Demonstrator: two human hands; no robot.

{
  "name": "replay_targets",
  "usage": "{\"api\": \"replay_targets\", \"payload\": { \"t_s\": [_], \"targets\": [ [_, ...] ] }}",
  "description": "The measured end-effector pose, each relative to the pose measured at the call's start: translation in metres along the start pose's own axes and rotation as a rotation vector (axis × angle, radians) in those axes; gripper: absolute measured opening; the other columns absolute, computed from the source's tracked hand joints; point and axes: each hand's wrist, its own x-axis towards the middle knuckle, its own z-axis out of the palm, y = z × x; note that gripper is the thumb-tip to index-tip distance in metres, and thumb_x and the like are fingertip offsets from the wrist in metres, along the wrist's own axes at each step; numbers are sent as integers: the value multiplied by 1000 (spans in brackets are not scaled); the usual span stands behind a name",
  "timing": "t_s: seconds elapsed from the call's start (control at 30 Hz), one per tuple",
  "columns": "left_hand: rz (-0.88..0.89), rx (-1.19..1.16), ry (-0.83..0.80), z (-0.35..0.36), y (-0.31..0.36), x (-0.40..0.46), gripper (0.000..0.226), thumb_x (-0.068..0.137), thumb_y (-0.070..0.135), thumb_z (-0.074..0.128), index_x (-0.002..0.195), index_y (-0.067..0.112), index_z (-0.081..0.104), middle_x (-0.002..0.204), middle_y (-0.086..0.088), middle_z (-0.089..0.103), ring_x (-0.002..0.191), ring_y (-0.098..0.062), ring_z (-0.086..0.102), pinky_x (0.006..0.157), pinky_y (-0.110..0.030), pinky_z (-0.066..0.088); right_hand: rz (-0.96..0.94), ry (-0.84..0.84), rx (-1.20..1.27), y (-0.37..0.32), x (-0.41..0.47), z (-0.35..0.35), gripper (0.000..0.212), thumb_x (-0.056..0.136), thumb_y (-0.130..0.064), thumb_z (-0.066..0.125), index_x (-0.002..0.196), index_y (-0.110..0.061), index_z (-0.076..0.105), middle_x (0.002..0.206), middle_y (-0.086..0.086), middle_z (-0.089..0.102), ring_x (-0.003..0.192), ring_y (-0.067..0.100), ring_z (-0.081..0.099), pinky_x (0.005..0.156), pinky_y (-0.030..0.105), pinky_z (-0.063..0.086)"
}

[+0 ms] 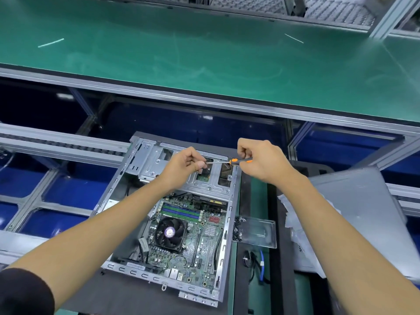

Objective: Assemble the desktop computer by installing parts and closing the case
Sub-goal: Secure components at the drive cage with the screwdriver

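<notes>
- Open computer case [127, 178] lies on its side on a dark mat [127, 294], side panel off, interior facing up.
- Motherboard [204, 237] sits in the near half of the case; black CPU fan [169, 233] left of centre, green memory slots [179, 212] just beyond it.
- Metal drive cage [156, 164] spans the far half of the case; both hands work above it.
- Right hand [261, 160] grips the orange-and-black handle of a screwdriver [238, 161], fingers curled round it; the tool lies roughly level, shaft pointing left.
- Left hand [185, 167] pinches at the shaft tip with thumb and curled fingers; whether a screw is held there cannot be told.
- Clear plastic tray [261, 233] rests just right of the case, with dark screws [238, 228] heaped at its left edge.
- Loose cables [256, 262], one blue, lie nearer than the tray.
- Grey side panel [363, 212] lies at far right, over crumpled clear plastic bags [293, 223].
- Green conveyor belt [204, 53] runs across beyond the workstation, aluminium frame rails [56, 142] between.
</notes>
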Motion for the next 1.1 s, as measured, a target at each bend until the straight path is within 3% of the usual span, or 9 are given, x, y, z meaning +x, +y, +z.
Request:
{"api": "replay_targets", "payload": {
  "t_s": [0.1, 0.27, 0.4, 0.5, 0.63, 0.73, 0.9, 1.1],
  "targets": [
    [6, 56, -24, 0, -3, 1, 16, 97, 7, 66, 93, 22, 64, 91, 2, 75, 88, -16, 69, 79, -23, 54, 13, -28, 30, 1, 0, 2, 20, 71, -15, 59, 78, -29, 47, 65, -11, 54, 61, 11, 44, 55, 26, 31],
    [11, 157, -35, -2, -6, 3, 16, 96, 16, 70, 90, 30, 67, 91, 5, 72, 91, -24, 67, 83, -35, 57, 38, -59, 50, 1, 1, 4, 23, 72, -14, 61, 76, -31, 46, 67, -19, 56, 61, 11, 43, 55, 27, 35],
    [36, 297, -72, -4, -5, 5, 19, 96, 20, 70, 88, 37, 65, 89, 17, 70, 87, -7, 66, 81, -26, 54, 55, -74, 45, 0, 5, 5, 22, 72, -13, 62, 77, -28, 47, 67, -11, 58, 62, 12, 46, 57, 28, 39],
    [102, 340, -52, -4, -4, 6, 15, 96, 17, 69, 92, 30, 64, 90, 19, 68, 88, -5, 65, 78, -15, 48, 113, -56, 186, -3, 7, 4, 21, 73, -8, 63, 73, -24, 50, 61, -15, 60, 52, 7, 48, 54, 26, 40],
    [154, 364, -39, -3, -6, 6, 9, 96, 16, 69, 94, 23, 64, 90, 16, 69, 89, -7, 65, 79, -17, 50, 197, -34, 320, -6, 9, 1, 11, 78, -7, 64, 74, -14, 57, 57, -5, 68, 37, 14, 58, 41, 21, 43],
    [143, 331, -18, -1, -8, 7, 12, 93, 16, 74, 92, 22, 63, 88, 11, 70, 86, -8, 65, 78, -18, 51, 238, -7, 299, -5, 10, -2, 9, 80, -15, 69, 72, -18, 64, 64, -6, 70, 39, 10, 57, 40, 17, 43],
    [116, 360, -103, 5, -6, 12, 9, 93, 12, 73, 92, 19, 67, 87, 16, 70, 86, -1, 65, 75, -8, 45, 221, -10, 225, -2, 13, -7, 15, 82, -15, 70, 69, -21, 65, 66, -4, 63, 55, 13, 49, 55, 32, 44],
    [131, 444, -209, 14, 1, 22, 12, 95, 9, 70, 95, 19, 64, 92, 8, 72, 87, -3, 65, 77, -17, 51, 174, -34, 107, 0, 12, -17, 17, 83, -17, 69, 68, -22, 62, 71, -4, 64, 61, 15, 53, 58, 36, 50]
  ]
}}
